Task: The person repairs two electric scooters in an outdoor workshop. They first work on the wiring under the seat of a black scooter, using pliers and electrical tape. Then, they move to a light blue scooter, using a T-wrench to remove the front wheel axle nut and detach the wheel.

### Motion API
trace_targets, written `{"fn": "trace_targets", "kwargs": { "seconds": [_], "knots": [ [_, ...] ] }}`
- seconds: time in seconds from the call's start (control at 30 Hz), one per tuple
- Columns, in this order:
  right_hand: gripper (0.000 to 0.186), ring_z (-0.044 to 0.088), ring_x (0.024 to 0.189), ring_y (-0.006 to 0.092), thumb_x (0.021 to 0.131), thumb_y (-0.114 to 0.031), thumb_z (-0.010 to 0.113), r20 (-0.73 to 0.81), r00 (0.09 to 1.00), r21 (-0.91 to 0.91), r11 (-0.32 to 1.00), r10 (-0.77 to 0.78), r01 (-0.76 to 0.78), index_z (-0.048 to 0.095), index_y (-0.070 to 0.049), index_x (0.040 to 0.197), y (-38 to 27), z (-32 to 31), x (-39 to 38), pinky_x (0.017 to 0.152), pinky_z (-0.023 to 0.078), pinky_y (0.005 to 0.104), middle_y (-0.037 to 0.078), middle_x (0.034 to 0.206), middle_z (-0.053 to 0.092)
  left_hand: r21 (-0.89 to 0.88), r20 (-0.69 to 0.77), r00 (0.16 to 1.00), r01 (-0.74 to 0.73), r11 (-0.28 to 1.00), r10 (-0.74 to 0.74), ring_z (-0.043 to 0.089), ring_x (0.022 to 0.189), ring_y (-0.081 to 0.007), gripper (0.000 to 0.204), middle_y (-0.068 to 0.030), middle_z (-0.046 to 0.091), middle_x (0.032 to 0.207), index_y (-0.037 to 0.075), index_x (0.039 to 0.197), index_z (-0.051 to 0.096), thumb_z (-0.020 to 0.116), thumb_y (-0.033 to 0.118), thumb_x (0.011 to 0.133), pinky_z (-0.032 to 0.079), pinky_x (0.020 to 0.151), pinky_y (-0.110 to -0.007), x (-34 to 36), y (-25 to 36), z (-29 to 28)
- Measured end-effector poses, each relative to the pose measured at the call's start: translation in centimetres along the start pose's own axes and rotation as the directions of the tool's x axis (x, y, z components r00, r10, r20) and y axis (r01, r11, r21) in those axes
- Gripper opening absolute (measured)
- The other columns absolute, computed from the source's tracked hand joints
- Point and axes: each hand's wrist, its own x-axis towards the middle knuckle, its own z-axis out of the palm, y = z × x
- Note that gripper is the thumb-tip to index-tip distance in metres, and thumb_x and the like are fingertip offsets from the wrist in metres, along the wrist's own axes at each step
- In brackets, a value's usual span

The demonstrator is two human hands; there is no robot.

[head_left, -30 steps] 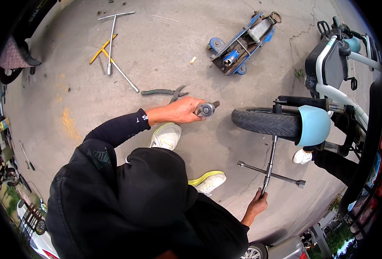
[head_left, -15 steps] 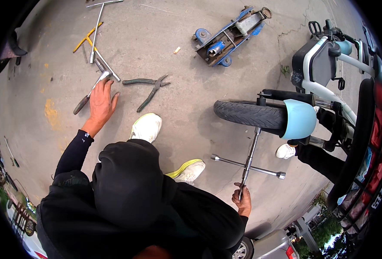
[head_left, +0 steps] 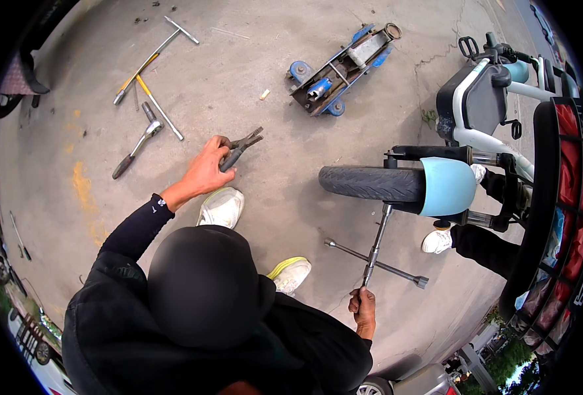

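Note:
My left hand (head_left: pixel 206 170) is closed around the dark handles of the pliers (head_left: pixel 242 146), whose jaws point away to the upper right. My right hand (head_left: pixel 364 311) grips the lower end of a four-way lug wrench (head_left: pixel 374 250). The wrench's far end meets the axle area of the bike's front wheel (head_left: pixel 370 183), which lies turned on its side under a light blue mudguard (head_left: pixel 448 186). Left of my left hand, a ratchet wrench (head_left: pixel 142 141) with a dark handle lies on the ground.
A silver T-handle wrench (head_left: pixel 153 56) and a yellow one (head_left: pixel 156 102) lie crossed at the upper left. Farther off stands a blue floor jack (head_left: pixel 341 74). Another person's shoe (head_left: pixel 436 241) is beside the fork, near a black basket (head_left: pixel 535 276) on the right.
My left hand has left the ratchet wrench, moved right and taken hold of the pliers. My right hand stays on the lug wrench.

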Motion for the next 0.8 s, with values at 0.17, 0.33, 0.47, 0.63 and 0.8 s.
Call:
{"fn": "trace_targets", "kwargs": {
  "seconds": [0.17, 0.33, 0.47, 0.63, 0.8],
  "knots": [
    [0.044, 0.032, 0.039, 0.0095, 0.099, -0.037, 0.059, -0.012, 1.000, 0.018, 1.000, -0.002, 0.002, 0.062, 0.003, 0.080, 0.1, 0.3, -0.1, 0.039, 0.026, 0.0254, -0.002, 0.050, 0.036, -0.648, 0.306, 0.942, 0.102, 0.755, 0.135, 0.052, 0.119, -0.0230, 0.068, -0.0127, 0.040, 0.142, -0.006, 0.139, 0.042, 0.056, 0.006, 0.074, 0.047, 0.104, -0.038, 3.8, 6.1, -1.9],
    [0.041, 0.032, 0.041, 0.0090, 0.099, -0.035, 0.060, -0.026, 1.000, 0.046, 0.999, 0.008, -0.007, 0.063, 0.003, 0.082, -0.2, 0.4, 0.1, 0.039, 0.025, 0.0252, -0.002, 0.052, 0.036, -0.765, 0.382, 0.837, 0.048, 0.643, 0.393, 0.053, 0.111, -0.0190, 0.074, -0.0100, 0.044, 0.128, -0.003, 0.143, 0.038, 0.053, 0.005, 0.071, 0.046, 0.104, -0.035, 10.4, 12.7, -0.4],
    [0.041, 0.032, 0.041, 0.0091, 0.098, -0.035, 0.061, -0.055, 0.999, 0.039, 0.999, 0.004, -0.002, 0.062, 0.003, 0.082, -0.3, 0.8, -0.3, 0.040, 0.026, 0.0252, -0.002, 0.052, 0.037, -0.857, 0.428, 0.752, 0.161, 0.490, 0.501, 0.051, 0.094, -0.0155, 0.063, -0.0046, 0.047, 0.105, -0.004, 0.132, 0.046, 0.055, 0.008, 0.072, 0.046, 0.092, -0.028, 14.5, 14.3, 3.0],
    [0.045, 0.031, 0.040, 0.0100, 0.098, -0.039, 0.060, -0.089, 0.996, 0.004, 1.000, -0.002, 0.003, 0.061, 0.003, 0.082, 0.4, 1.0, -0.5, 0.039, 0.026, 0.0255, -0.001, 0.051, 0.036, -0.577, 0.651, 0.664, 0.118, 0.808, 0.368, 0.045, 0.076, -0.0136, 0.034, -0.0026, 0.047, 0.084, 0.000, 0.106, 0.054, 0.056, 0.015, 0.076, 0.036, 0.063, -0.032, 17.9, 17.5, 2.7],
    [0.045, 0.032, 0.040, 0.0099, 0.098, -0.038, 0.060, -0.078, 0.997, -0.001, 1.000, -0.013, 0.013, 0.062, 0.004, 0.082, -0.2, 1.2, -0.4, 0.039, 0.026, 0.0254, -0.001, 0.051, 0.036, -0.192, 0.764, 0.622, -0.035, 0.981, 0.171, 0.051, 0.079, -0.0210, 0.033, -0.0106, 0.057, 0.087, 0.001, 0.101, 0.057, 0.056, 0.023, 0.077, 0.040, 0.065, -0.038, 21.2, 18.9, 3.7]
  ]
}}
